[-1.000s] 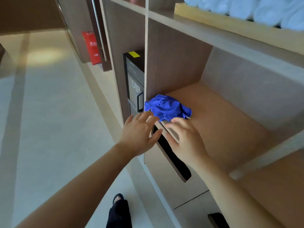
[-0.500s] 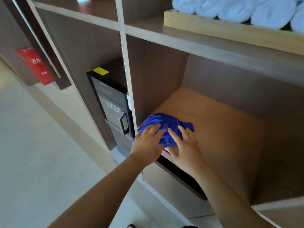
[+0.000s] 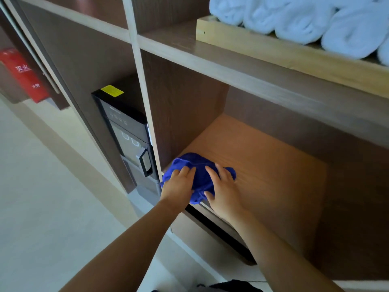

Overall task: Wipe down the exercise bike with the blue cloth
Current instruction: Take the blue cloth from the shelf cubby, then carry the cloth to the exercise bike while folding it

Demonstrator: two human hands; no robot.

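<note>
**Both hands on the cloth now, no bike in sight**

Using the shelf (image 3: 263, 161) as the anchor: above it sits a tray (image 3: 273, 51) of rolled white towels (image 3: 294, 20), and left of it, past the divider, a black dispenser (image 3: 126, 131). The cloth (image 3: 200, 175) is bunched at the shelf's front-left corner. 1 second ago both hands were short of it; now the left hand (image 3: 179, 186) and right hand (image 3: 225, 190) lie on top, fingers spread and mostly flat, pressing but not yet closed around it. So I'd say the pickup is just starting, and 0 wiping can happen until the cloth gets carried over to the bike.
</note>
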